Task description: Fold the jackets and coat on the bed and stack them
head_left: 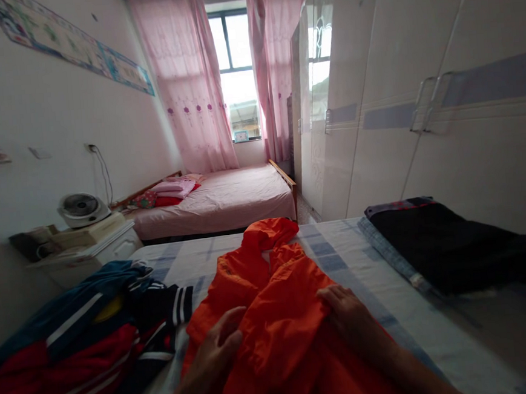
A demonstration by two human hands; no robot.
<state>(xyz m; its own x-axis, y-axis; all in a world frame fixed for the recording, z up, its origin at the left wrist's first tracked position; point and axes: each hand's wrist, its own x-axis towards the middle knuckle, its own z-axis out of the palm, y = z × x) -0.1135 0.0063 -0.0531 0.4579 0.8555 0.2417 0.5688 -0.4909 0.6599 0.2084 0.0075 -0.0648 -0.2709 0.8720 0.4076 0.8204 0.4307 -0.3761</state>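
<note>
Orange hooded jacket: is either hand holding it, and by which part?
Can't tell if it's gripped. Both hands touch the orange hooded jacket: left hand on its front, right hand at its side edge.

I saw the orange jacket (pixel 274 336) cut off below my view; the wall banner (pixel 69 45) seemed too blurred to read.

The jacket (pixel 275 293) is coloured orange, the sheet (pixel 342 248) checked blue-and-white, the clothes (pixel 97 346) at its left edge striped white.
</note>
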